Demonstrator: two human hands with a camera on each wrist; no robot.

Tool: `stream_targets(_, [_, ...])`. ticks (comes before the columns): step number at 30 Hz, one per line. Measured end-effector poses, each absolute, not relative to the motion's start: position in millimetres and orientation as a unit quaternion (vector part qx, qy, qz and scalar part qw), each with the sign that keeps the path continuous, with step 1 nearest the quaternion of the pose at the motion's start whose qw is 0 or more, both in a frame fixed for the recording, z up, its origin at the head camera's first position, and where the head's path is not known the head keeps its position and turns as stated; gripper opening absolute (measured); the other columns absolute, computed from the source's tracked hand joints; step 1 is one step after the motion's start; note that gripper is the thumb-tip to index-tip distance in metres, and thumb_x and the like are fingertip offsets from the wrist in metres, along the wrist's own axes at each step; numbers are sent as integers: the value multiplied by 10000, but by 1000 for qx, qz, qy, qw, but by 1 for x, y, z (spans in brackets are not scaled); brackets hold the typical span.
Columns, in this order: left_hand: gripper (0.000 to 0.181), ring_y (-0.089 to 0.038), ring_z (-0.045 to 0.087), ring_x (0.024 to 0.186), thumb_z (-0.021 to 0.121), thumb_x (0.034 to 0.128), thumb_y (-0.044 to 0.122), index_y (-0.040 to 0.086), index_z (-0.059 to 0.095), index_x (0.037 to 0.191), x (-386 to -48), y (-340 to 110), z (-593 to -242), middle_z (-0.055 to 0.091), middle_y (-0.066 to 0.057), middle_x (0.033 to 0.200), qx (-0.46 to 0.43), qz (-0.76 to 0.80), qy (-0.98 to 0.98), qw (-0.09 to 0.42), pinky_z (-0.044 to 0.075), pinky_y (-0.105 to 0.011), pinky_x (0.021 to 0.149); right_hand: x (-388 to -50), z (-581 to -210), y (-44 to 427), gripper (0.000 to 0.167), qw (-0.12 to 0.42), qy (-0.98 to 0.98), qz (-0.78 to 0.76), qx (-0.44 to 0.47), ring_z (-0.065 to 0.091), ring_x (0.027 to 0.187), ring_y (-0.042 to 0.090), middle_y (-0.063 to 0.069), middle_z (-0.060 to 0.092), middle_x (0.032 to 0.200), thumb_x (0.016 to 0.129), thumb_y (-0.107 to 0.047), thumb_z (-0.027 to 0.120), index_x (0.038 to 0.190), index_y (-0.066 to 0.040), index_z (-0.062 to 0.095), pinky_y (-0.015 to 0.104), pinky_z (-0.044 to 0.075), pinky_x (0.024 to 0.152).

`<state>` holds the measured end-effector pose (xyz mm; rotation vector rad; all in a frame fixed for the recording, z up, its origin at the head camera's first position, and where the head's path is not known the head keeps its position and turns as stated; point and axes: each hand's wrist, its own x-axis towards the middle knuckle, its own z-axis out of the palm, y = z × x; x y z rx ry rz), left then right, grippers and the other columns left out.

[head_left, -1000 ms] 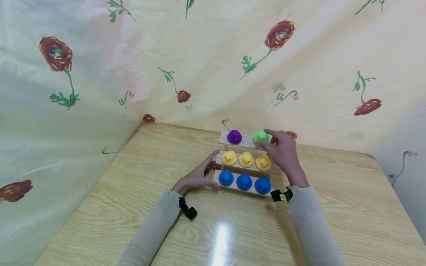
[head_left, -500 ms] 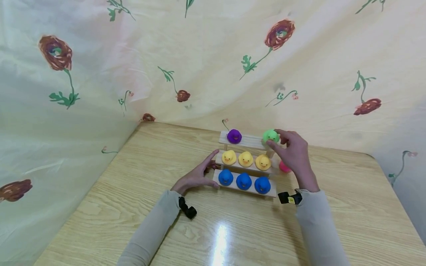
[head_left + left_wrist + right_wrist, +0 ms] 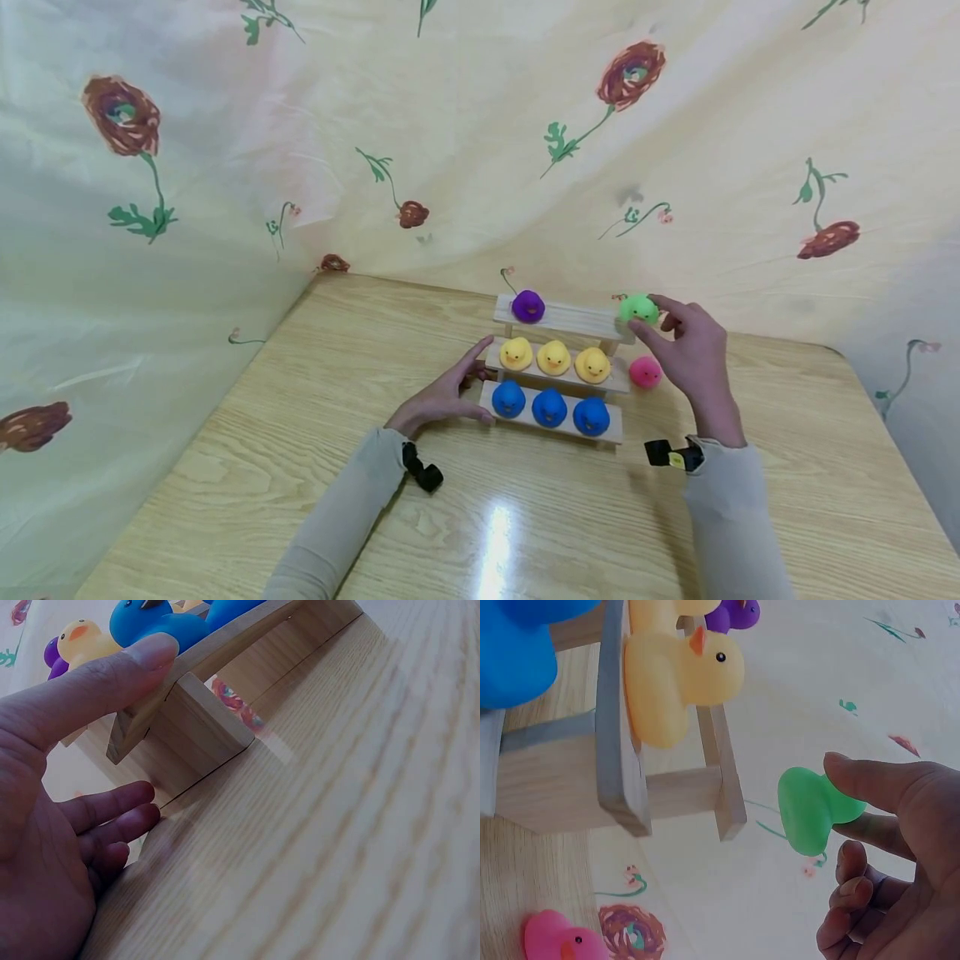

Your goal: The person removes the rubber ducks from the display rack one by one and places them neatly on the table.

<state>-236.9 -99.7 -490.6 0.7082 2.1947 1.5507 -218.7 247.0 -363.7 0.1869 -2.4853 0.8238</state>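
Right hand [image 3: 693, 350] pinched the green duck [image 3: 638, 308], thumb to finger, in air just beyond the right end of the top shelf [image 3: 577, 318]. Left hand [image 3: 446, 396] was spread, thumb on bottom shelf [image 3: 135, 726]. Judged mid-carry; next move called for a firm pinch.

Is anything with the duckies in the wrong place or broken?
The pink duck looks like the odd one out: it's on the table beside the wooden stand, while the blue ducks, yellow ducks and purple duck sit on it. The right hand holds the green duck. Nothing looks broken.
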Motion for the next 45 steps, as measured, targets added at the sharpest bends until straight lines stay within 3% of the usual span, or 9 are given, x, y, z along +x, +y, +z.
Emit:
stream_targets(6, [1186,-288,372,1459,879,773,245,555,38,1549,-238,-99,-493,345,-96,1602,249,546,779,182,233,-531,1243,-212,-368,260,441,247,-919,305,41,379,717,197,147,540,788,893,-235,769,1280,-44,679,261,291,636])
stream_targets(16, [1193,-297,376,1454,880,772,245,527,32,1562,-237,-100,-491,353,-96,1597,250,548,778,181,229,-550,1239,-206,-381,281,440,257,-920,296,23,351,684,65,155,567,793,887,-250,774,1249,-16,688,246,289,623])
stream_targets(26, [1194,-290,395,1431,885,765,251,529,41,1562,-237,-100,-492,391,-109,1561,246,549,777,183,238,-547,1233,-206,-400,300,433,257,-924,284,26,360,641,44,168,586,768,875,-244,780,1219,5,698,242,290,610])
stream_targets(37, [1191,-294,386,1446,890,755,313,551,38,1551,-238,-100,-493,380,-115,1574,248,547,779,182,231,-544,1240,-207,-411,314,445,229,-935,269,23,342,606,11,153,586,755,883,-252,770,1221,26,685,272,285,591])
stream_targets(45, [1182,-295,351,1471,886,763,279,564,46,1544,-239,-100,-493,328,-98,1609,244,550,777,183,213,-544,1246,-207,-419,324,457,178,-946,270,13,382,594,95,128,569,756,922,-254,723,1263,42,652,263,300,553])
